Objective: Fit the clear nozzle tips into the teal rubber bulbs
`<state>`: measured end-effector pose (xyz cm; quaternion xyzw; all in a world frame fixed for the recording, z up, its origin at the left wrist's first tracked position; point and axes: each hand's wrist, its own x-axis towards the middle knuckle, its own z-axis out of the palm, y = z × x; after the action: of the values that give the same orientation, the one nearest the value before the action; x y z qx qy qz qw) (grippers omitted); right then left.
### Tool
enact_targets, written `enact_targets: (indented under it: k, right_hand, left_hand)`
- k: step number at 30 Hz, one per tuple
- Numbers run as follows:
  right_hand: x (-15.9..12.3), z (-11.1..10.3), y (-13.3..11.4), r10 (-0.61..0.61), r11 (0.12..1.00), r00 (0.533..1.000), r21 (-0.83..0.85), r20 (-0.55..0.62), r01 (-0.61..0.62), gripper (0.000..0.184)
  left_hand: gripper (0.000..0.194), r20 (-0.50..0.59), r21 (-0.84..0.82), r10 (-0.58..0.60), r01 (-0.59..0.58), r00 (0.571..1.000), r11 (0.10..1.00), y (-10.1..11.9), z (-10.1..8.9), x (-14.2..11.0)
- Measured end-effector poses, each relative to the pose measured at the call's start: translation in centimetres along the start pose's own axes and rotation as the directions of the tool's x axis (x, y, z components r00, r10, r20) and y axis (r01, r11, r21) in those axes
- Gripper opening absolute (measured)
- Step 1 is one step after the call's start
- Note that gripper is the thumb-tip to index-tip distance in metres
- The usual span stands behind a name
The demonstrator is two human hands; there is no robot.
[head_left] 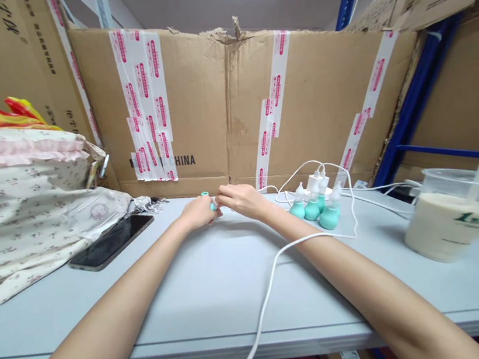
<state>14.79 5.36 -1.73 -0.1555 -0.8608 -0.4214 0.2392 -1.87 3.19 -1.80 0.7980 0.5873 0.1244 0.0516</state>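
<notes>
My left hand [200, 212] is closed around a small teal piece [213, 206], mostly hidden by the fingers. A teal ring-shaped end [205, 194] shows just above that hand. My right hand [238, 198] meets it from the right, its fingers pinched together at the teal piece; what they grip is too small and covered to make out. Both hands are over the far middle of the grey table [218, 288]. Beyond my right forearm stand several teal bulb nasal aspirators [329, 215] with clear tips.
A white cable [274, 275] runs across my right forearm to white plugs [317, 183]. On the right is a plastic cup of milky drink [451, 228] with a straw. A phone [113, 242] and a floral cloth bag [26, 202] lie left. Taped cardboard [197, 96] walls the back.
</notes>
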Motion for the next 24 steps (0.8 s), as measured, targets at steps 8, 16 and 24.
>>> enact_targets:
  k: [8, 16, 24]
  right_hand:
    - [-0.14, 0.04, 0.02, -0.008, 1.000, 0.997, -0.013, 0.081, 0.009, 0.025]
    - [0.39, 0.55, -0.64, 0.171, 0.971, 0.968, 0.132, 0.184, -0.197, 0.021]
    - [-0.35, -0.19, -0.05, -0.121, 0.992, 0.985, -0.016, 0.122, 0.123, 0.027]
  left_hand:
    - [0.022, -0.095, 0.146, 0.021, -0.007, 0.995, 0.989, 0.49, 0.20, -0.21]
    - [0.026, -0.101, 0.207, -0.002, 0.023, 0.995, 0.978, -0.21, 0.17, -0.06]
    - [0.024, 0.068, -0.052, 0.026, -0.022, 0.997, 0.998, -0.12, 0.61, 0.02]
